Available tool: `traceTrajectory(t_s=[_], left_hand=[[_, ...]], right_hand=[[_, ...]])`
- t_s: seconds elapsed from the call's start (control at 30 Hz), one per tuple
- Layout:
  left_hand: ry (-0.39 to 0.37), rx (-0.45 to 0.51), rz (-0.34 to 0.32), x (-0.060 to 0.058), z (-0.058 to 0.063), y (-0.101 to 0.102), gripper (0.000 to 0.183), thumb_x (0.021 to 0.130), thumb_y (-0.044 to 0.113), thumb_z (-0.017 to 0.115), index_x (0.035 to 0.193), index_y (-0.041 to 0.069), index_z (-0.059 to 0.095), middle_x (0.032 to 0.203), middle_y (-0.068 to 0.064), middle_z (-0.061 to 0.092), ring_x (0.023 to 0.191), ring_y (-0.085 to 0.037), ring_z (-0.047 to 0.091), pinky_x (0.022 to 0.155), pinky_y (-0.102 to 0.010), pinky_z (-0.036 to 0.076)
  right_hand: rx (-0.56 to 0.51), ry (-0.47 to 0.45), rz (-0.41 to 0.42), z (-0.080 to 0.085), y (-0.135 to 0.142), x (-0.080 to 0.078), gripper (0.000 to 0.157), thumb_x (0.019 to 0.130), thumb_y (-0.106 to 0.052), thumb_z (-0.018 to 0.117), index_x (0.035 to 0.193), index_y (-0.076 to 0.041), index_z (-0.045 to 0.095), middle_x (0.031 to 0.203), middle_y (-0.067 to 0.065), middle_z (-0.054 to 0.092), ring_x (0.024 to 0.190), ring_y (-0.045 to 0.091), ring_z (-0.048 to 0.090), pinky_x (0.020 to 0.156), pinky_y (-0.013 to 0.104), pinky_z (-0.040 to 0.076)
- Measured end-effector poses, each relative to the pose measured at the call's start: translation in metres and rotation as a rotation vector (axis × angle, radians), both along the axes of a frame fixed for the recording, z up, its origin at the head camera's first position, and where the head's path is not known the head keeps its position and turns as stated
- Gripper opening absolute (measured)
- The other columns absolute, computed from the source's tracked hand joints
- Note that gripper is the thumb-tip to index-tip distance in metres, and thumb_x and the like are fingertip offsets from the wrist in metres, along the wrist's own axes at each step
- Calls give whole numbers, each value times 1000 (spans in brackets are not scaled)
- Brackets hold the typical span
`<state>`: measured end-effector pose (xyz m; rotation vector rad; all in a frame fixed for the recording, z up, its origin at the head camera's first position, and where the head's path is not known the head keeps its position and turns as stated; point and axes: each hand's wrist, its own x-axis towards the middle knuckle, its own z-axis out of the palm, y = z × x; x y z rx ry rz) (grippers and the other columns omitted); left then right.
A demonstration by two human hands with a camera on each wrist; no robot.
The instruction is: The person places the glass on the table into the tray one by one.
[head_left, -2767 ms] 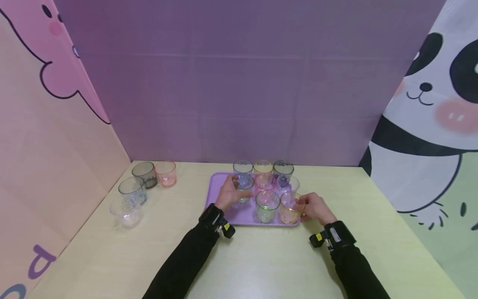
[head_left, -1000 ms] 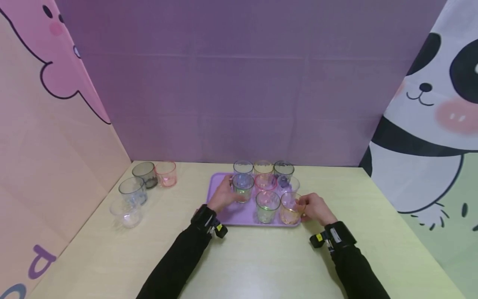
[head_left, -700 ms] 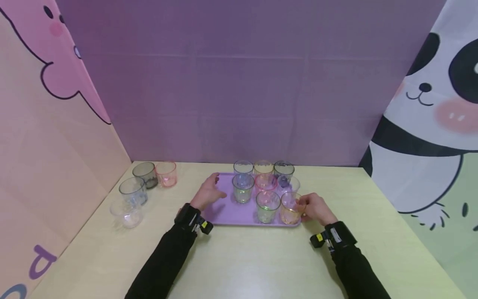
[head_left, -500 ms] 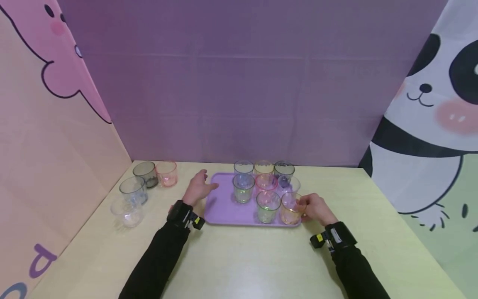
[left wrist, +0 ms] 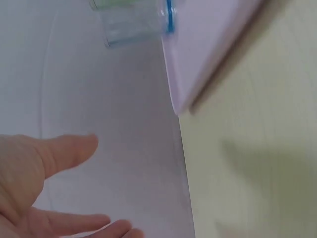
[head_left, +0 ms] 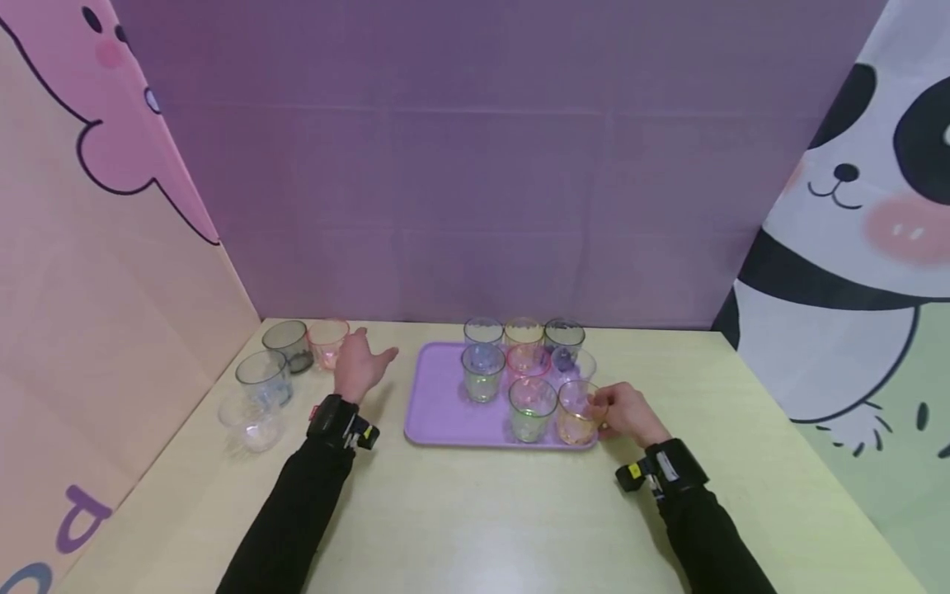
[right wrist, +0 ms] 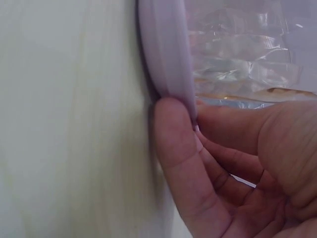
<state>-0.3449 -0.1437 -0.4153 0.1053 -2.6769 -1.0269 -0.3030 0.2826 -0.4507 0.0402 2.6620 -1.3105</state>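
By the fingers of the right hand: a flat lilac plastic tray, a round yellow-tinted glass tumbler. By the fingers of the left hand: a pink-tinted glass tumbler; left of them, a smoky-grey glass tumbler. Below both, a pale cream wood-grain tabletop.

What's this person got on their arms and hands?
Long black sleeves. Each wrist has a black band with a small black block marked yellow; the right band also shows a pale label. The left hand and right hand are bare.
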Motion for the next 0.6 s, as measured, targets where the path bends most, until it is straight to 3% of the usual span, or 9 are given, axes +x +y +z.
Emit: traceTrajectory(t_s=[0.1, 0.2, 0.3, 0.43, 0.6], left_hand=[[59, -16, 79, 0, -1, -8, 70, 81, 31, 65, 130, -11, 38, 122, -33, 46, 109, -45, 46, 90, -53, 39], [162, -87, 140, -2, 0, -16, 60, 79, 30, 67, 119, -11, 48, 109, -32, 53, 102, -46, 48, 99, -52, 28], [219, -99, 180, -2, 1, -21, 51, 77, 27, 68, 111, -8, 53, 105, -30, 55, 103, -46, 46, 99, -52, 24], [187, -47, 225, -2, 1, -26, 54, 79, 25, 67, 120, -4, 49, 118, -30, 47, 112, -45, 38, 92, -54, 31], [156, -46, 275, -3, -3, -30, 60, 78, 27, 67, 124, -3, 43, 125, -29, 37, 117, -43, 32, 92, -56, 31]], right_hand=[[2, -2, 1, 0, 0, 0, 10, 84, -7, 62, 89, 1, 65, 94, 14, 58, 71, 19, 59, 58, 32, 55], [4, -5, -3, 1, -1, 0, 10, 84, -7, 62, 90, 1, 65, 94, 14, 58, 71, 20, 59, 58, 32, 55], [6, -8, -7, 2, -1, 1, 12, 85, -7, 61, 93, 1, 65, 96, 15, 58, 72, 20, 60, 58, 32, 55], [8, -10, -12, 2, -1, 0, 15, 85, -8, 61, 96, 1, 65, 99, 17, 58, 72, 20, 60, 58, 32, 55], [-2, -9, -12, 2, -1, 1, 16, 84, -8, 62, 96, 2, 64, 99, 17, 58, 71, 20, 60, 59, 32, 55]])
